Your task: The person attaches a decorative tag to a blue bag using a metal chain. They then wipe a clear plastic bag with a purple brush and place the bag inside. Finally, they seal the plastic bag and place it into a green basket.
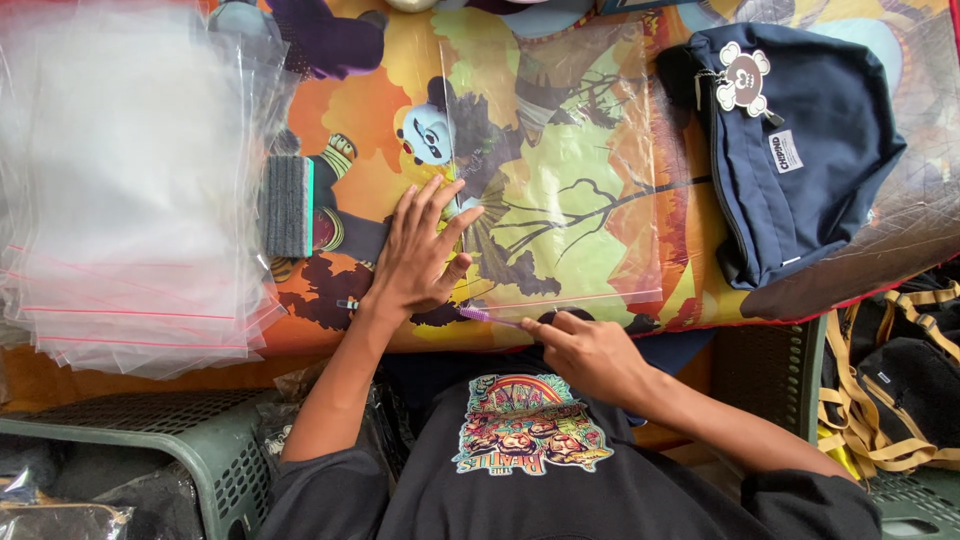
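Bag stack (120, 190) left, flat bag (560, 170) centre, pouch (800, 140) right, on table (380, 110)

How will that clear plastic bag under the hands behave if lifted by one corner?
The clear plastic bag probably flops: it is thin film, creased, lying flat. Likely very light and slippery, like the stack of bags sliding sideways. The left hand presses it flat, suggesting it shifts easily.
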